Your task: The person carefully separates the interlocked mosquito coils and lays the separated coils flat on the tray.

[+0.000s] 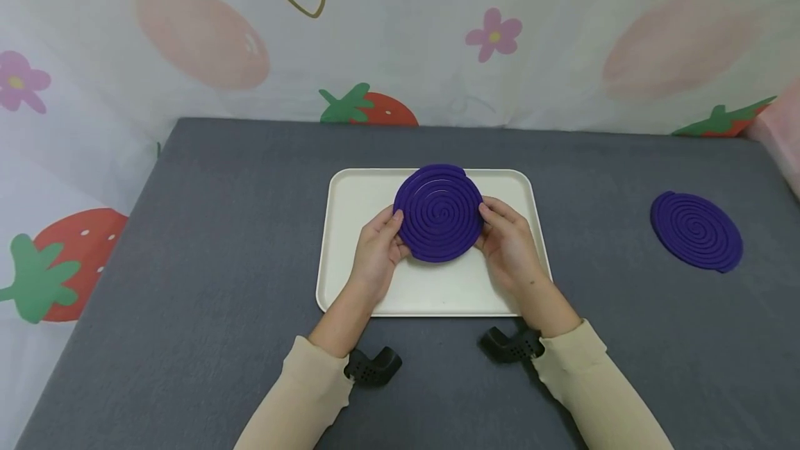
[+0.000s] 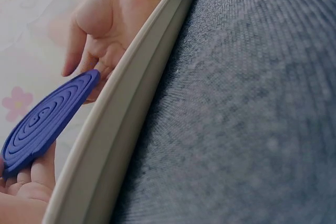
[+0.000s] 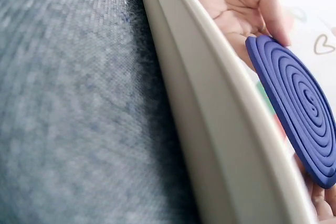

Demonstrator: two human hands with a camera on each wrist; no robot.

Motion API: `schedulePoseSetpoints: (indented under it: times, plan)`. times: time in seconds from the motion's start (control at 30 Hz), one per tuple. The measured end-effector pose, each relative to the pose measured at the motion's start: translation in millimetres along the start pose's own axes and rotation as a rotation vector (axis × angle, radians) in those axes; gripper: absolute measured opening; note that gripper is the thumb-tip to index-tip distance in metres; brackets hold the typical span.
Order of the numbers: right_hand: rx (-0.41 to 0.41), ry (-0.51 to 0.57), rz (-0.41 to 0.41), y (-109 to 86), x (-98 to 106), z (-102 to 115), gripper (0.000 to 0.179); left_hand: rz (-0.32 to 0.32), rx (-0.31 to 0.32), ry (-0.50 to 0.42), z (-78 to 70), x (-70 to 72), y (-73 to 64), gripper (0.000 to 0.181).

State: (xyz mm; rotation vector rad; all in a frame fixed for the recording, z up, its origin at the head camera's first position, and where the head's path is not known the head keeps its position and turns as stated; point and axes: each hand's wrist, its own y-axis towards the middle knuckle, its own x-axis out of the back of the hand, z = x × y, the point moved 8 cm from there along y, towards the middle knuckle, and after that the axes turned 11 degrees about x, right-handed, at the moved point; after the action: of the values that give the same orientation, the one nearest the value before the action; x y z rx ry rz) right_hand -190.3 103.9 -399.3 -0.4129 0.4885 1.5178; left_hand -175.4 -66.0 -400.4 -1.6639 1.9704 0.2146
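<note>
A round, dark purple spiral disc [image 1: 439, 214], a flat coil wound like a coaster, is held up over the white tray [image 1: 350, 290], its coiled face toward the head camera. My left hand [image 1: 375, 248] pinches its left edge, thumb on the face and fingers behind. On the opposite edge, my right hand [image 1: 509, 248] grips it the same way. The left wrist view shows the disc [image 2: 47, 121] tilted above the tray's rim [image 2: 121, 103], and the right wrist view has the disc [image 3: 299, 103] between both hands as well. Behind the disc, several fingers are partly hidden.
A second purple spiral disc [image 1: 696, 231] lies flat on the grey cloth-covered table [image 1: 206, 283], to the right of the tray. Behind the table's far edge hangs a white curtain [image 1: 400, 26] with fruit and flower prints. A black wrist mount [image 1: 373, 367] sits at the left cuff.
</note>
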Motion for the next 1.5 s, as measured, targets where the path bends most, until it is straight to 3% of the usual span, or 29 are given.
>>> schedulePoseSetpoints:
  times: [0.47,0.77,0.9,1.5]
  plan:
    - [0.068,-0.088,-0.090,0.6,7.2,5.8,0.036,-0.043,-0.030,0.072,-2.9,2.8,-1.2,0.034]
    - [0.069,0.015,-0.165,1.7,14.8,6.7,0.032,-0.010,-0.002,0.108,1.3,-0.6,1.4,0.034]
    - [0.082,0.030,-0.149,2.1,13.8,8.2,0.029,-0.016,-0.005,0.103,1.2,-0.7,2.3,0.034]
    - [0.150,-0.141,-0.168,2.8,17.1,13.1,0.025,-0.085,-0.040,0.145,-2.1,4.2,2.5,0.036]
